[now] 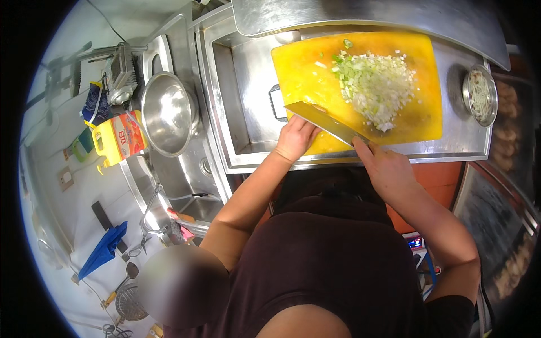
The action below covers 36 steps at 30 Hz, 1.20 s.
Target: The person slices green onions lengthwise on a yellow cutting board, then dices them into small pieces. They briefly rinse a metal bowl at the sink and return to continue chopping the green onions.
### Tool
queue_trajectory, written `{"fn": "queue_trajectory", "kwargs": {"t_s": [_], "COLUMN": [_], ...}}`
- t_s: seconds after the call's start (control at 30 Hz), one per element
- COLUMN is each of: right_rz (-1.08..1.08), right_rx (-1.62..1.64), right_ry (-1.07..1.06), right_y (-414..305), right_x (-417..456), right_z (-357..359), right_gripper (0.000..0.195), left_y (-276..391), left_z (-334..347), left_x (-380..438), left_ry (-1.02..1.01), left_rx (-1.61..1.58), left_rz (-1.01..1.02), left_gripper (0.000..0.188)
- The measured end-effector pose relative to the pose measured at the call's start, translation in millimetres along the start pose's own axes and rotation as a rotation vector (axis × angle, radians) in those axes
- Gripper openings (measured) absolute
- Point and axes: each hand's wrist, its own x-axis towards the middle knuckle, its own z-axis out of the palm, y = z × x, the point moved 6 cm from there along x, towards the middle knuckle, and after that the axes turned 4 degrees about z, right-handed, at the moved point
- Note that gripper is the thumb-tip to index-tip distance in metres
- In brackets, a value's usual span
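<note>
In the head view, my right hand (382,164) grips the handle end of a broad-bladed cleaver (327,124), whose blade slants to the upper left across the near left part of a yellow cutting board (414,46). The fingers of my left hand (298,137) are bent against the near side of the blade; whether they hold something under them is hidden. A heap of chopped green onion (376,86) lies on the middle and right of the board, with a few loose pieces near its far edge.
The board rests over a stainless steel sink basin (249,97). A metal bowl of white shreds (480,97) stands at the right. To the left are an empty steel bowl (167,114), a yellow jug (120,137) and a second sink (186,173). A steel sheet (372,17) borders the far side.
</note>
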Motion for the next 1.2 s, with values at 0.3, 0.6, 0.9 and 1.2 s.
{"fn": "queue_trajectory", "kwargs": {"t_s": [0.3,0.6,0.9,1.2], "right_rz": [0.086,0.106,0.098,0.111], "right_rx": [0.005,0.066,0.008,0.068], "right_ry": [-0.151,-0.117,-0.122,-0.062], "right_y": [-2,5,0,-9], "right_x": [20,32,0,51], "right_z": [29,42,17,62], "right_gripper": [0.037,0.039,0.039,0.036], "left_y": [-4,-2,-5,-5], "left_z": [-1,-4,1,2], "left_x": [0,3,-4,-3], "left_ry": [-0.014,-0.01,-0.005,-0.042], "left_rx": [-0.03,-0.05,-0.02,-0.033], "left_rz": [-0.053,-0.056,-0.05,-0.081], "left_gripper": [0.024,0.022,0.028,0.025]}}
